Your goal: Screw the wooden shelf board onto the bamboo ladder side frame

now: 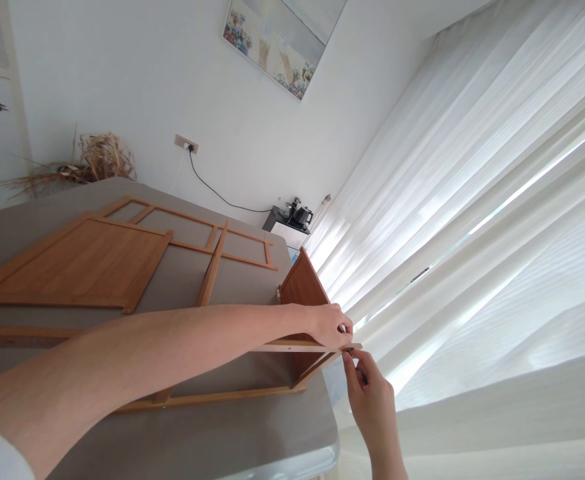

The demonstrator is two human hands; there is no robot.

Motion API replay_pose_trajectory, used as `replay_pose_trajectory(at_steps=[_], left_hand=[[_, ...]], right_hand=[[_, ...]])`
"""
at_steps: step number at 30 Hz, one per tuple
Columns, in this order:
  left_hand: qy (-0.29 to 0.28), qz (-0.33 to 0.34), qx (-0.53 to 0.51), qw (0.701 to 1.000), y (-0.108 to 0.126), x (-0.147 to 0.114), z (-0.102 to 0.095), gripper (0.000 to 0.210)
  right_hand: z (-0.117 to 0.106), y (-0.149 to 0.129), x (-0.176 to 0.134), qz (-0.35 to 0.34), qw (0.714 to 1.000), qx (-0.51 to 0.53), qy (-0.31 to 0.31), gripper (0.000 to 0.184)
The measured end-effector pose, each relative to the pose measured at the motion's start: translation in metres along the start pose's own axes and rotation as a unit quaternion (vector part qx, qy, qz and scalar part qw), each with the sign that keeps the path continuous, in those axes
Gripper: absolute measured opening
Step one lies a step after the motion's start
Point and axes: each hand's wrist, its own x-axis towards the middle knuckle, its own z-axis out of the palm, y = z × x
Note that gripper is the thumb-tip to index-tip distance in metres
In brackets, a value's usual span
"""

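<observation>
A brown wooden frame with an upright wooden panel at its right end stands on the table. My left arm reaches across it, and my left hand is closed on the end of the upper wooden rail. Just below that rail end, my right hand pinches a small dark tool, its tip at the rail's corner. The fingers hide most of this tool, so I cannot tell its exact kind. A wooden crossbar slants up behind my left forearm.
A flat wooden panel and a ladder-like wooden frame lie on the grey-covered table. White curtains hang close on the right. Beyond the table, a black kettle sits on a small cabinet, its cord running to a wall socket.
</observation>
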Motion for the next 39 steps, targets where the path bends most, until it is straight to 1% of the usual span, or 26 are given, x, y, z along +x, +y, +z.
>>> replay_pose_trajectory(at_steps=[8,14,16,22,25,32,35,39], left_hand=[[-0.017,0.001,-0.007,1.000,-0.004,0.000,0.001,0.032],[-0.019,-0.008,-0.016,1.000,-0.003,-0.006,0.000,0.038],[-0.022,-0.010,-0.027,0.999,-0.001,-0.008,0.000,0.037],[-0.043,0.032,-0.048,0.997,0.000,-0.006,-0.003,0.026],[-0.056,0.043,-0.056,0.996,-0.001,-0.006,-0.005,0.025],[-0.078,0.016,-0.025,0.996,0.001,-0.010,-0.008,0.032],[-0.089,0.019,-0.018,0.996,0.003,-0.011,-0.009,0.034],[-0.090,0.024,-0.010,0.996,0.004,-0.013,-0.009,0.035]], right_hand=[[0.001,0.007,-0.004,0.003,1.000,0.009,-0.009,0.046],[0.000,0.002,0.000,0.002,1.000,0.016,-0.015,0.043],[0.000,0.000,0.000,0.008,1.000,0.021,-0.019,0.043],[-0.001,0.001,-0.003,0.027,0.999,0.028,-0.029,0.044],[-0.001,0.001,-0.003,0.035,0.999,0.031,-0.027,0.044],[0.000,0.001,-0.002,0.045,0.998,0.043,-0.023,0.047],[0.000,0.003,-0.003,0.043,0.997,0.051,-0.025,0.047],[-0.001,0.001,-0.004,0.051,0.996,0.070,-0.018,0.050]])
